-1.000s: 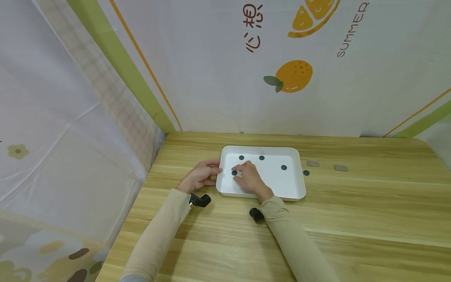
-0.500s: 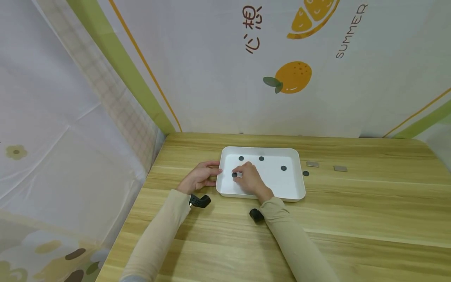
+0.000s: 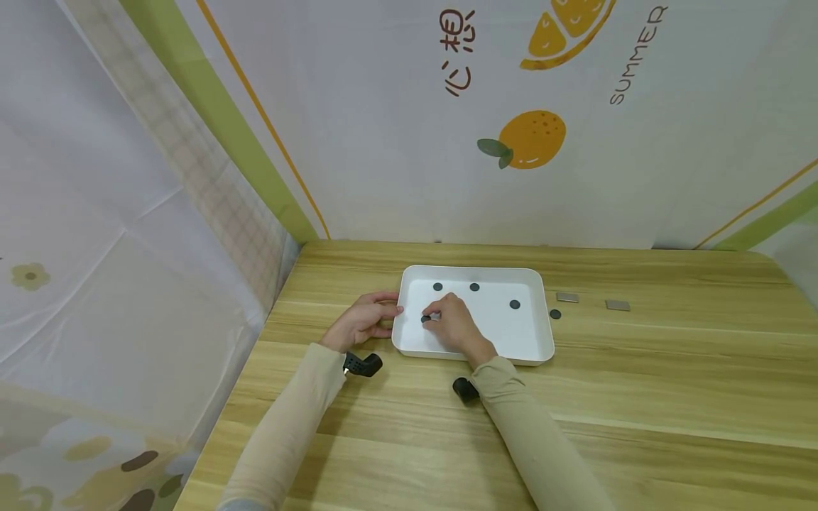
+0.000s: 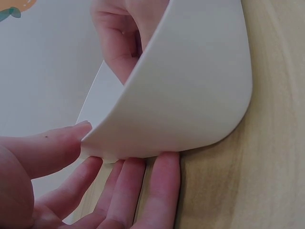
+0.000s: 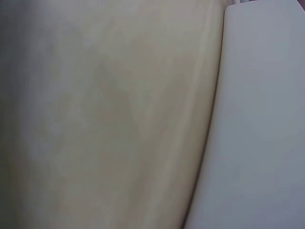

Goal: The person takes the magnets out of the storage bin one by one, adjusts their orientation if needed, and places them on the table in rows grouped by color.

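Observation:
In the head view my left hand [image 3: 364,318] holds the left end of a shallow white tray [image 3: 544,333]. The left wrist view shows the thumb [image 4: 57,145] at the rim and the other fingers against the tray's outer wall [image 4: 190,95]. Inside the tray, near its left end, my right hand [image 3: 452,326] pinches a small dark round disc [image 3: 425,319] between thumb and fingers. Three similar discs lie on the tray floor: a back-left disc [image 3: 437,287], a back-middle disc [image 3: 474,287] and a right-hand disc [image 3: 514,304]. The right wrist view holds mainly table and tray wall [image 5: 257,114].
Just right of the tray, another dark disc [image 3: 555,314] lies on the wooden table [image 3: 671,383]. Beyond it are two grey rectangular pieces, a nearer one [image 3: 566,297] and a farther one [image 3: 617,305]. A printed cloth [image 3: 383,142] hangs behind the table.
The pinched disc has shifted slightly toward the tray's near side, and the right thumb and fingers have drawn closer around it. The left hand, tray and other discs stay put.

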`<action>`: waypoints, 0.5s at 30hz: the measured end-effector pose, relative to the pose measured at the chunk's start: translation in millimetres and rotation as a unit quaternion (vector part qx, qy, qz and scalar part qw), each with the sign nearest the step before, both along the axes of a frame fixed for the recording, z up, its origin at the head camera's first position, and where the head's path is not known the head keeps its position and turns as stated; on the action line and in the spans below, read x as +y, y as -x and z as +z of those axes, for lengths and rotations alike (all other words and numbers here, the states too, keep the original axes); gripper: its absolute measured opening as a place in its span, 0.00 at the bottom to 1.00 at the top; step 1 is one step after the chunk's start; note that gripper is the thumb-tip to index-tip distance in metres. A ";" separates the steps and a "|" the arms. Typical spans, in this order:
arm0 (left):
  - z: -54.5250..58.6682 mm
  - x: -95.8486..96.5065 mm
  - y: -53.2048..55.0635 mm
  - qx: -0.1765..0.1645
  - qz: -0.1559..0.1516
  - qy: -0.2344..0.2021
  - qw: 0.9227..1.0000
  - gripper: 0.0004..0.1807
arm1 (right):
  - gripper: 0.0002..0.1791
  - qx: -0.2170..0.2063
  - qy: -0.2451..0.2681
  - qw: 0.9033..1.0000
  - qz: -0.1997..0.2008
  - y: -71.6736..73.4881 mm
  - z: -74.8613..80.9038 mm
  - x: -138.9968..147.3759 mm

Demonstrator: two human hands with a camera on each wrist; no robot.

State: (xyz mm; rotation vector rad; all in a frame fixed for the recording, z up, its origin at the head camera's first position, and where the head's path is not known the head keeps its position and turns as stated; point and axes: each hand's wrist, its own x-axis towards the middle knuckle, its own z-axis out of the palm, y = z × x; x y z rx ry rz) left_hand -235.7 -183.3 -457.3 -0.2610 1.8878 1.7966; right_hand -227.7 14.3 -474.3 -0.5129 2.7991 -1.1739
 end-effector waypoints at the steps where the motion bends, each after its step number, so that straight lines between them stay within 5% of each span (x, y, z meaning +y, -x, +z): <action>1: -0.1 -0.1 0.2 0.000 0.000 0.000 1.000 0.28 | 0.08 -0.001 0.000 1.000 0.000 0.0 0.3 0.0; 15: 0.0 -0.4 -0.2 -0.003 0.000 -0.002 1.000 0.29 | 0.08 -0.031 -0.004 0.999 -0.008 1.4 0.1 1.9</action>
